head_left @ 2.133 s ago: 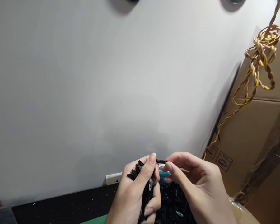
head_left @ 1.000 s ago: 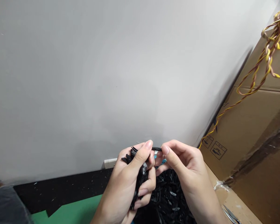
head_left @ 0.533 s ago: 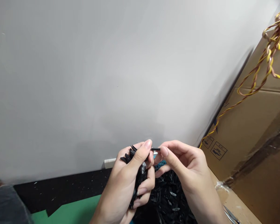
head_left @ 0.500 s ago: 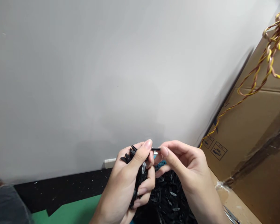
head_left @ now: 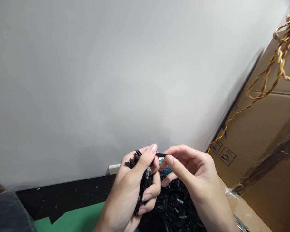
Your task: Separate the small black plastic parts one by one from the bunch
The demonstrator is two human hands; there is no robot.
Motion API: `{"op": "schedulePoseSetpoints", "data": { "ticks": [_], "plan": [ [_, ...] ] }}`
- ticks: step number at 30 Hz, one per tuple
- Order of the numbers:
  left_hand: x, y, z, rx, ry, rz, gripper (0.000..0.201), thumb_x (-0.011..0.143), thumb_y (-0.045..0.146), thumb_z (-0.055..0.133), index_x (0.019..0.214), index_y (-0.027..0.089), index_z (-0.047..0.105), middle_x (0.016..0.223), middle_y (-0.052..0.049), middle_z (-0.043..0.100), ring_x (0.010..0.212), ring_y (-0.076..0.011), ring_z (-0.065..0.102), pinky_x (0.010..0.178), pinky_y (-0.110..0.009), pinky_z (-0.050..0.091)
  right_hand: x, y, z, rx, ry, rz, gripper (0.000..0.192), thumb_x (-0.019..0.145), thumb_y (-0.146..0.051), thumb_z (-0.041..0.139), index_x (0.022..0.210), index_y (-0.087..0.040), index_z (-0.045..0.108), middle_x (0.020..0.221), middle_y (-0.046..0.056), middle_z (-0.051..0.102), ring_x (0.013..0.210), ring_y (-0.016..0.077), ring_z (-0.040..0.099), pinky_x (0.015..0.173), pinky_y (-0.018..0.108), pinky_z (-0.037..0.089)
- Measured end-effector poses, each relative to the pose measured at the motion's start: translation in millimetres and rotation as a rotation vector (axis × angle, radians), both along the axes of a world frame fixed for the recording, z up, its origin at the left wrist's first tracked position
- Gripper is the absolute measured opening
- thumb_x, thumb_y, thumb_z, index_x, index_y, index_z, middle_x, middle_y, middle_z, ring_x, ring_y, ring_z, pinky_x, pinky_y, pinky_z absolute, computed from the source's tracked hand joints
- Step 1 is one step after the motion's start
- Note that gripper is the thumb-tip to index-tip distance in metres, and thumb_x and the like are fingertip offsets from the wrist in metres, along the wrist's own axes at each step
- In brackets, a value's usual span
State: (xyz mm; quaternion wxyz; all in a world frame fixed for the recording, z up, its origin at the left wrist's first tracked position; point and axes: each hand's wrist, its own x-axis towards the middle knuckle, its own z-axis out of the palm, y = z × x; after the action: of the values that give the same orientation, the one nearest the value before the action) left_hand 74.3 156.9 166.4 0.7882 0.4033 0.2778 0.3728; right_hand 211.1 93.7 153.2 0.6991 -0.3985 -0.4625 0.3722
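Both hands are bare: no gloves, no rings, no bandages. The left hand [head_left: 129,193] comes up from the bottom edge of the view with its wrist uncovered, and no sleeve, watch or strap shows on it. The right hand [head_left: 199,183] is the same, bare to where the forearm leaves the picture at the lower right. The fingers [head_left: 145,161] are slim, and the nails are short, plain and unpainted, with a slight natural shine on the thumbnails.
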Motion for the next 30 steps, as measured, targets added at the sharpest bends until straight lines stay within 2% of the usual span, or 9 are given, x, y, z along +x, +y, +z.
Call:
{"op": "schedulePoseSetpoints", "data": {
  "ticks": [5,17,23,26,30],
  "plan": [
    [0.8,-0.6,1.1,-0.002,-0.007,-0.003,0.051,0.078,0.055,0.099,0.072,0.021,0.061,0.043,0.011,0.041,0.033,-0.0005,0.02,0.027,-0.008,0.024,-0.1,-1.1,0.8,-0.008,0.0,0.008,0.015,0.102,-0.038,0.085,0.102,-0.024,0.089,0.089,0.003,0.083,0.084,0.0161,0.077,0.068,0.02,0.07],
    [1.7,2.3,-0.2,-0.007,-0.031,-0.004,0.057,0.071,0.058,0.103,0.072,0.02,0.062,0.049,0.01,0.046,0.033,-0.0002,0.024,0.026,-0.008,0.025,-0.2,-0.2,-1.2,-0.005,-0.015,-0.006,0.017,0.101,-0.041,0.086,0.1,-0.025,0.089,0.088,0.003,0.083,0.083,0.0161,0.077,0.067,0.02,0.069],
    [1.6,2.2,0.9,0.02,-0.011,-0.022,0.051,0.081,0.057,0.096,0.074,0.021,0.06,0.048,0.01,0.043,0.036,-0.0009,0.022,0.027,-0.008,0.024,1.4,-0.8,-0.2,-0.002,-0.044,-0.044,0.017,0.1,-0.042,0.086,0.099,-0.024,0.087,0.087,0.003,0.083,0.083,0.0168,0.079,0.067,0.021,0.068],
    [0.8,2.1,3.0,0.02,-0.005,-0.035,0.051,0.083,0.06,0.092,0.074,0.022,0.06,0.047,0.01,0.04,0.036,-0.0013,0.02,0.027,-0.008,0.023,7.4,-1.2,-2.2,0.004,-0.097,-0.149,0.022,0.101,-0.046,0.083,0.096,-0.024,0.084,0.08,0.001,0.08,0.076,0.0156,0.078,0.068,0.022,0.067],
    [0.6,2.1,4.4,-0.001,0.015,-0.058,0.054,0.084,0.064,0.09,0.073,0.022,0.057,0.046,0.011,0.038,0.035,-0.0015,0.019,0.028,-0.009,0.022,15.4,-0.2,-6.6,-0.102,-0.332,-0.479,0.029,0.101,-0.05,0.08,0.091,-0.024,0.084,0.083,0.002,0.082,0.078,0.0175,0.077,0.071,0.027,0.061]
  ]
}}
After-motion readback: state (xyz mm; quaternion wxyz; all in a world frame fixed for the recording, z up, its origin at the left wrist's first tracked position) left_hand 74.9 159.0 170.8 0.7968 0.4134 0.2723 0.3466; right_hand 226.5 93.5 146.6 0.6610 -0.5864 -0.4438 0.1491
